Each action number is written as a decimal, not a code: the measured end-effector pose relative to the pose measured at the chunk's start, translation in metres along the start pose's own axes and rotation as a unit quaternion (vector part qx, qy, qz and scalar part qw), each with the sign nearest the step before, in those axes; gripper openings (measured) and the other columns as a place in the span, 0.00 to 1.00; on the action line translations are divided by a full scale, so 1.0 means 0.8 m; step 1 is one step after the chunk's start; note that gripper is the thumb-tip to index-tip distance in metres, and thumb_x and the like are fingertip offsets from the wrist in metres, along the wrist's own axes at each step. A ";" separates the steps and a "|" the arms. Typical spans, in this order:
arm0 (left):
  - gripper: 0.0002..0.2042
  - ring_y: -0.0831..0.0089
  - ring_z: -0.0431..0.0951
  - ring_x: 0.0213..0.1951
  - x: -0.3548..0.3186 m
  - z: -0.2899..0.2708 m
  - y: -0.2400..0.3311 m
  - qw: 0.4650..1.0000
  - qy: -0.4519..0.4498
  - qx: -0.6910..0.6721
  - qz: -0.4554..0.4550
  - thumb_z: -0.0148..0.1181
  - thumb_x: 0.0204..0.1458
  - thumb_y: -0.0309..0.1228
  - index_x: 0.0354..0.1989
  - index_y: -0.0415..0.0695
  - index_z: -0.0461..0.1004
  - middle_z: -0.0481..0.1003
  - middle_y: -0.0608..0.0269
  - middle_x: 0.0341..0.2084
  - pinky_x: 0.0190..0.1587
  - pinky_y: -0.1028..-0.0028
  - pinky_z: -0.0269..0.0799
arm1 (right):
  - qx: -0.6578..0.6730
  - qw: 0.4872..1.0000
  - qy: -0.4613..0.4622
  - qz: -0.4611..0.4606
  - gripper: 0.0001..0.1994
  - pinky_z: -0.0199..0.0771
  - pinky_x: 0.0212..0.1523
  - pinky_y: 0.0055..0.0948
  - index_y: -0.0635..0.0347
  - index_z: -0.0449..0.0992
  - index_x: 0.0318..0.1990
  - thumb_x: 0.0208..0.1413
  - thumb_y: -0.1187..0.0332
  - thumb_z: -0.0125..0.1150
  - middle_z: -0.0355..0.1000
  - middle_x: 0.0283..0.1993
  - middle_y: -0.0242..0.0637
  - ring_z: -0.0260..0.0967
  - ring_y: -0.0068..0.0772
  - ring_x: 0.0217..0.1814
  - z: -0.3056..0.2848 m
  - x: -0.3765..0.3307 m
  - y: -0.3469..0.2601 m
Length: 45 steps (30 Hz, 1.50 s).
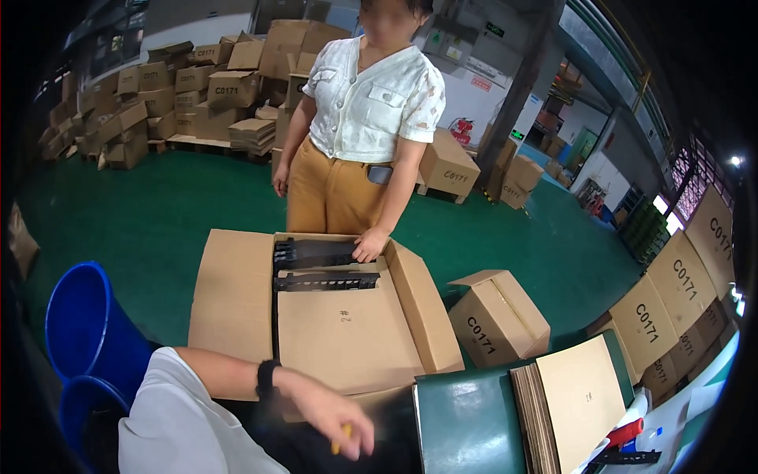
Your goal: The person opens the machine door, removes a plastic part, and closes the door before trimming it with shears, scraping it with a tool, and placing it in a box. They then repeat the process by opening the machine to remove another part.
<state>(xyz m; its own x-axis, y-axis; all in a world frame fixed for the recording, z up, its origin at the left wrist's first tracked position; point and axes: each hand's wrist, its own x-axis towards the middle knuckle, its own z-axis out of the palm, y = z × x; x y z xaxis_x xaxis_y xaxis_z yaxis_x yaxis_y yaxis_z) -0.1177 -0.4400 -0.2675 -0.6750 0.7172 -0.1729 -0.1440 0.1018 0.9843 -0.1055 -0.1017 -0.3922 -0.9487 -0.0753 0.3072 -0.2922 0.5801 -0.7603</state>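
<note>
Green warehouse floor w/ stacked cartons. Our left hand (pixel 335 417), at 6 o'clock, pinches a small yellow thing (pixel 341 439) near the open box (pixel 347 316); right hand unseen.

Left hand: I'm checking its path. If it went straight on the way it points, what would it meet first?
Probably the green table edge just right of the left hand; depth is unclear.

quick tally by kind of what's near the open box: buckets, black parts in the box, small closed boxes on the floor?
Blue buckets: 2
Black parts in the open box: 2
Small closed boxes beside it: 1
Total: 5
The person's left hand holds something yellow, too blurred to name; the right hand is out of view.
</note>
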 end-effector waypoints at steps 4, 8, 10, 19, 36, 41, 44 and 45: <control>0.18 0.76 0.76 0.39 0.015 0.024 0.039 0.995 -0.076 -0.057 0.037 0.54 0.62 0.36 0.55 0.37 0.68 0.76 0.61 0.37 0.43 0.73 0.72 | 0.041 0.999 0.010 -0.024 0.14 0.74 0.37 0.28 0.67 0.70 0.53 0.60 0.75 0.57 0.68 0.46 0.45 0.71 0.31 0.34 -0.005 0.001 -0.022; 0.19 0.60 0.78 0.37 0.023 0.030 -0.016 0.902 0.194 0.382 -0.048 0.53 0.61 0.43 0.48 0.38 0.70 0.77 0.54 0.36 0.41 0.65 0.73 | 0.019 0.999 0.040 -0.030 0.11 0.74 0.36 0.26 0.66 0.74 0.48 0.59 0.76 0.57 0.69 0.43 0.44 0.71 0.31 0.33 -0.019 -0.007 -0.039; 0.21 0.60 0.78 0.39 0.029 0.041 -0.009 0.940 0.128 0.315 -0.001 0.53 0.61 0.46 0.48 0.38 0.70 0.77 0.54 0.33 0.43 0.64 0.72 | 0.011 0.997 0.068 -0.023 0.10 0.73 0.35 0.26 0.66 0.75 0.47 0.59 0.76 0.57 0.69 0.41 0.44 0.70 0.31 0.32 -0.022 -0.019 -0.045; 0.12 0.78 0.77 0.38 0.145 0.123 0.075 0.964 -0.156 -0.214 0.033 0.50 0.64 0.31 0.48 0.35 0.73 0.77 0.62 0.33 0.45 0.77 0.73 | 0.131 0.969 0.139 0.155 0.11 0.70 0.44 0.36 0.67 0.73 0.48 0.59 0.73 0.53 0.72 0.48 0.48 0.70 0.44 0.42 -0.065 -0.024 -0.072; 0.08 0.72 0.80 0.32 0.257 0.250 0.108 0.897 -0.431 -0.090 0.026 0.54 0.61 0.25 0.39 0.31 0.73 0.78 0.56 0.27 0.38 0.76 0.77 | -0.748 0.223 0.609 0.142 0.29 0.57 0.68 0.49 0.66 0.50 0.68 0.63 0.69 0.52 0.45 0.71 0.54 0.48 0.51 0.72 -0.332 -0.280 -0.459; 0.08 0.72 0.80 0.31 0.253 0.257 0.100 0.890 -0.450 -0.058 0.041 0.54 0.61 0.25 0.38 0.31 0.73 0.78 0.56 0.27 0.37 0.76 0.77 | -0.669 0.306 0.677 0.032 0.28 0.56 0.67 0.40 0.66 0.54 0.67 0.63 0.67 0.56 0.56 0.66 0.51 0.55 0.40 0.68 -0.413 -0.337 -0.525; 0.07 0.72 0.80 0.31 0.259 0.239 0.087 0.916 -0.394 -0.071 0.019 0.53 0.60 0.24 0.37 0.31 0.73 0.78 0.55 0.27 0.37 0.76 0.77 | -0.557 0.426 0.712 -0.036 0.28 0.63 0.61 0.30 0.67 0.57 0.65 0.62 0.64 0.57 0.68 0.58 0.47 0.67 0.35 0.58 -0.465 -0.333 -0.537; 0.07 0.72 0.80 0.31 0.260 0.233 0.086 0.921 -0.383 -0.072 0.027 0.53 0.60 0.25 0.38 0.31 0.73 0.78 0.56 0.26 0.36 0.76 0.77 | -0.527 0.431 0.731 -0.039 0.26 0.70 0.48 0.23 0.68 0.60 0.63 0.62 0.64 0.58 0.73 0.46 0.40 0.71 0.26 0.45 -0.478 -0.334 -0.544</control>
<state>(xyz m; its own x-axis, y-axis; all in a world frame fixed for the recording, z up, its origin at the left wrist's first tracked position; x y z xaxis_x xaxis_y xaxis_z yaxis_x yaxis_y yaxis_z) -0.1329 -0.1553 -0.2292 0.0166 0.9999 0.0045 -0.2565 -0.0001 0.9665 0.3213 -0.0237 0.0753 0.3746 0.0165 0.9270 0.6321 0.7269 -0.2683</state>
